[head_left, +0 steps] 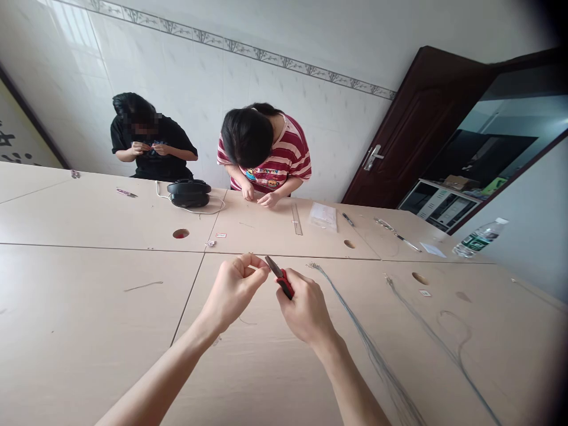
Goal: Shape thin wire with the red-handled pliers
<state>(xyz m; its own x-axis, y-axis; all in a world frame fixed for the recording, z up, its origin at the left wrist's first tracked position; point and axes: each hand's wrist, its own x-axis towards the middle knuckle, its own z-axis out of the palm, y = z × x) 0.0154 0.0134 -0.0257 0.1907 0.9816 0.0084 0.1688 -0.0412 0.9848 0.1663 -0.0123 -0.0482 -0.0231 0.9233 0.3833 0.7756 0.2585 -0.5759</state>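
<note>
My right hand (305, 305) is closed round the red and black handles of a pair of pliers (284, 281), whose dark jaws point up and to the left. Just left of the jaws, my left hand (235, 290) is pinched at the fingertips; what it holds is too small to make out. The tip of the pliers is close beside those fingertips. Both hands are above the wooden table (110, 331). To the right of my right hand lies a bundle of thin grey cords (355, 322), and farther right lie more cords (426, 325).
Two people, one in a black shirt (171, 133) and one in a striped shirt (295, 157), sit opposite. On the table are a black device (189, 193), a ruler (297, 219), a plastic packet (323, 216), a pen (348, 219) and a bottle (479, 238).
</note>
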